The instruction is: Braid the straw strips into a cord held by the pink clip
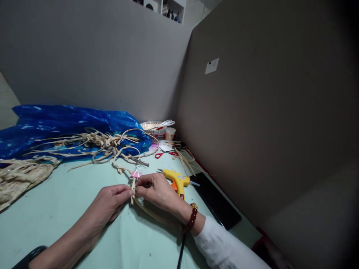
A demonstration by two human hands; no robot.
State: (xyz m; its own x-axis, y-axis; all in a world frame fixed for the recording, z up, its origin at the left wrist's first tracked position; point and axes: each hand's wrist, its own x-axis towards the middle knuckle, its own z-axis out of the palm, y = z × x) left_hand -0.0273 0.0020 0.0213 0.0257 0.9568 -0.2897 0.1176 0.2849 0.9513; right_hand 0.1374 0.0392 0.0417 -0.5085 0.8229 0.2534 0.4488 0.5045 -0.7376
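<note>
Between my two hands is a short length of braided straw cord (133, 185), with loose strands trailing toward me and to the right. A pink binder clip (136, 174) grips the cord at its far end. My left hand (113, 200) pinches the cord from the left, thumb and forefinger together. From the right, the bent fingers of my right hand (155, 190) pinch it too; some of its fingertips are hidden. Just beyond my right hand lies a yellow hot glue gun (176, 176), its black cord running under my wrist.
A blue plastic bag (73, 119) with tangled straw strands (103, 140) spreads at the back left. Woven straw (25, 175) lies at the left. Red-handled scissors (166, 154), a paper cup (169, 133) and a basket (151, 126) stand toward the corner. A black flat panel (215, 201) lies right, beside the partition (252, 112).
</note>
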